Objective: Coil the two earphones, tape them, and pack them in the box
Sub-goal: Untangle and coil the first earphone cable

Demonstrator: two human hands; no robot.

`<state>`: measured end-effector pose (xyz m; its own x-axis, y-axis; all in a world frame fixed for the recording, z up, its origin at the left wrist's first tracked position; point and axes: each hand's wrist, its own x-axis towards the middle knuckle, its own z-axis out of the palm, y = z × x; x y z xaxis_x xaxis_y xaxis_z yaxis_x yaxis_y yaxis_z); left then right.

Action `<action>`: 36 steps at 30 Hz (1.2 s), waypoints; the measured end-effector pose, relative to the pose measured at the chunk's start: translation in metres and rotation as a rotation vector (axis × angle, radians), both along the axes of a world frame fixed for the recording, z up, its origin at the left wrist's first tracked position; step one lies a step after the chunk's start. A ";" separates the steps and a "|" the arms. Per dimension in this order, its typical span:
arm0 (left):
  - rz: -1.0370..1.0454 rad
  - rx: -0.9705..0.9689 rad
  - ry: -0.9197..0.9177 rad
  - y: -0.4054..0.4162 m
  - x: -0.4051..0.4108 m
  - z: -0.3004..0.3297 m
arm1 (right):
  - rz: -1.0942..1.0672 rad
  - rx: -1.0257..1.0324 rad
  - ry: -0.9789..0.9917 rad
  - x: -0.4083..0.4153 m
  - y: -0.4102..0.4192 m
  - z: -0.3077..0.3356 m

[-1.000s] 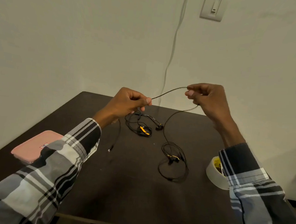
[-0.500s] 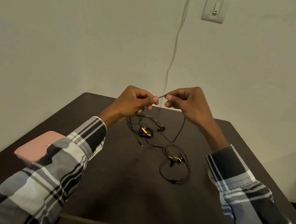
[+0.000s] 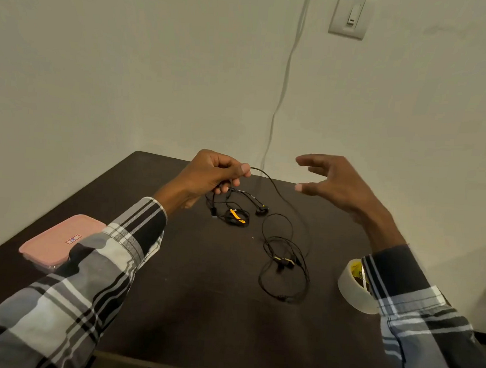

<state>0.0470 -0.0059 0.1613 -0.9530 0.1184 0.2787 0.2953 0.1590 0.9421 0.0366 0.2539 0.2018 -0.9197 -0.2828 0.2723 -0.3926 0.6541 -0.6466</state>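
My left hand (image 3: 213,174) is raised over the dark table (image 3: 198,310) and pinches a black earphone cable (image 3: 278,192) between thumb and finger. From there the cable arcs down to a loose tangle of earphone wire (image 3: 284,268) lying mid-table. Below the left hand lies a second earphone with a yellow-marked part (image 3: 238,216). My right hand (image 3: 339,185) hovers to the right, fingers spread, holding nothing. A pink closed box (image 3: 59,238) rests at the table's left edge. At the right edge stands a roll of clear tape (image 3: 355,289), partly hidden by my sleeve.
A pale wall stands close behind the table, with a switch plate (image 3: 350,14) high up. A thin white cord (image 3: 283,86) runs down the wall to the table's back edge. Plaid sleeves cover both forearms.
The right hand has let go of the cable and opened, moving off to the right. The left hand still pinches the cable, which now hangs slack toward the table.
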 end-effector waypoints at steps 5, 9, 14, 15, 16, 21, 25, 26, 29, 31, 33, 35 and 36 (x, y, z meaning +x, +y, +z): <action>-0.050 -0.024 0.001 0.013 0.002 0.002 | 0.182 -0.048 0.021 0.014 -0.039 -0.014; -0.094 -0.022 -0.016 0.018 0.005 0.003 | 0.121 -0.083 0.125 0.012 -0.054 -0.020; -0.137 0.013 -0.074 0.015 0.010 -0.002 | 0.061 -0.234 0.129 0.011 -0.045 -0.016; -0.141 0.012 -0.084 0.016 0.012 -0.004 | 0.048 -0.271 0.133 0.012 -0.043 -0.016; -0.146 0.011 -0.093 0.018 0.013 -0.005 | 0.034 -0.303 0.139 0.012 -0.042 -0.016; -0.220 0.069 -0.162 0.026 0.019 -0.012 | 0.003 -0.492 0.151 0.009 -0.035 -0.012; -0.306 0.064 -0.193 0.028 0.024 -0.016 | -0.015 -0.565 0.129 0.005 -0.031 -0.017; -0.325 0.057 -0.196 0.029 0.025 -0.017 | -0.022 -0.579 0.117 0.003 -0.031 -0.020; -0.395 0.110 -0.183 0.030 0.031 -0.013 | -0.036 -0.593 0.059 0.000 -0.031 -0.030; -0.434 0.220 -0.150 0.031 0.033 -0.007 | -0.021 -0.589 -0.035 0.000 -0.032 -0.036; -0.462 0.365 -0.108 0.032 0.034 0.002 | 0.036 -0.558 -0.168 0.003 -0.034 -0.044; -0.465 0.481 -0.062 0.033 0.034 0.013 | 0.094 -0.532 -0.272 0.007 -0.039 -0.053; -0.455 0.517 -0.036 0.033 0.033 0.018 | 0.111 -0.533 -0.307 0.008 -0.041 -0.058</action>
<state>0.0799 0.0274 0.1789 -0.8499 0.3693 0.3758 0.1930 -0.4453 0.8743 0.0448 0.2127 0.1437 -0.9513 -0.2792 0.1305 -0.1843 0.1760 -0.9670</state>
